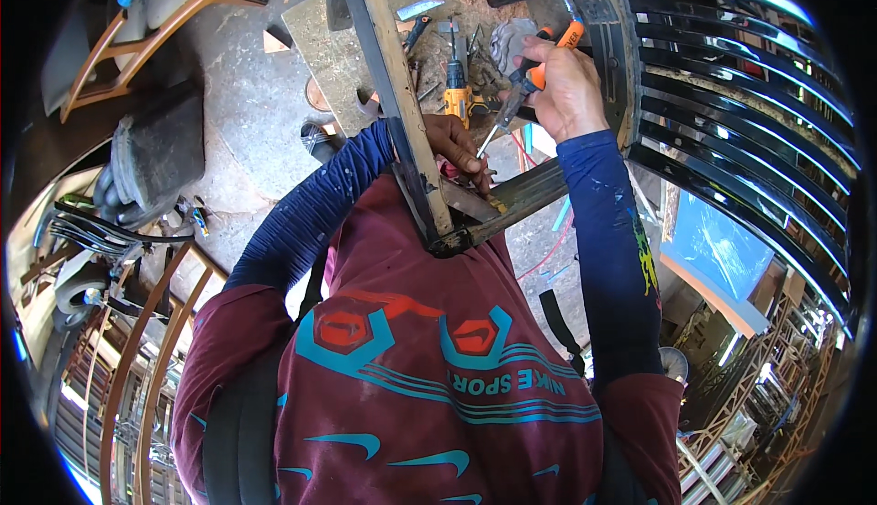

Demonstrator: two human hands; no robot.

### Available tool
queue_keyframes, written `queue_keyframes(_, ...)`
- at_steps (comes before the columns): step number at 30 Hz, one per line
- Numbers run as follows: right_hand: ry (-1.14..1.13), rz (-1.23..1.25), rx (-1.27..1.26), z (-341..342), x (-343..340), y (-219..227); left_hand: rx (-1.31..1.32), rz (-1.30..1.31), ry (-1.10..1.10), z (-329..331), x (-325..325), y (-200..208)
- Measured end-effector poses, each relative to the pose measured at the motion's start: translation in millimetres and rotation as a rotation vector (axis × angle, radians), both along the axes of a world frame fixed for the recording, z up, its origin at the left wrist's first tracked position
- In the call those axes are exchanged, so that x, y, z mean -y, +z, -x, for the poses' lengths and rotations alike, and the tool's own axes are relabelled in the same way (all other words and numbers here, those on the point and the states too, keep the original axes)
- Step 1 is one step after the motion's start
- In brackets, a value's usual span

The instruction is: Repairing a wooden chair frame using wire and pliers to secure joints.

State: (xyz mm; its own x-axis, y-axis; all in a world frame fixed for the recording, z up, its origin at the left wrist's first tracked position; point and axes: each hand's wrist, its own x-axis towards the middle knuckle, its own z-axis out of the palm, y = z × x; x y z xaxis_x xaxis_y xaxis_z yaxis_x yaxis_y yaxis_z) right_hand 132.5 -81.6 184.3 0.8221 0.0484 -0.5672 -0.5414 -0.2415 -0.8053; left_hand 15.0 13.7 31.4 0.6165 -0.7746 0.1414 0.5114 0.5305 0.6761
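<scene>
My right hand (566, 89) is closed around a tool with orange and black handles (571, 32), held together with a screwdriver (507, 114). The screwdriver's shaft slants down toward the fingers of my left hand (452, 142). That left hand reaches past the upright of a dark wooden chair frame (388, 71), its fingertips curled together at the screwdriver's tip, near the frame's lower corner. What those fingers pinch, if anything, is too small to tell. The upright has a bare wood edge, and the frame's corner rests close against my shirt.
Glossy black curved slats (740, 94) fill the right side. Beyond the frame, a yellow and black cordless drill (455, 94) lies on a worn board (329, 39) with shavings and a grey cloth (512, 44). Brown wooden frames (137, 44) stand at far left. A red cord runs below.
</scene>
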Motion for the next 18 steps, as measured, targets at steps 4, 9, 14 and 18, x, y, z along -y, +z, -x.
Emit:
queue_keyframes(4, 0.117, 0.197, 0.141, 0, 6, -7, -0.016, 0.053, 0.010, 1, 3, -4)
queue_keyframes(9, 0.017, 0.106, 0.199, -10, 24, -19, -0.018, 0.042, 0.023, 3, 4, -4)
queue_keyframes(14, 0.109, 0.095, 0.086, -18, 33, -23, -0.001, 0.025, 0.030, 3, 4, -5)
queue_keyframes(18, 0.011, 0.072, 0.082, -12, 17, -14, 0.014, 0.014, 0.029, 1, 2, -2)
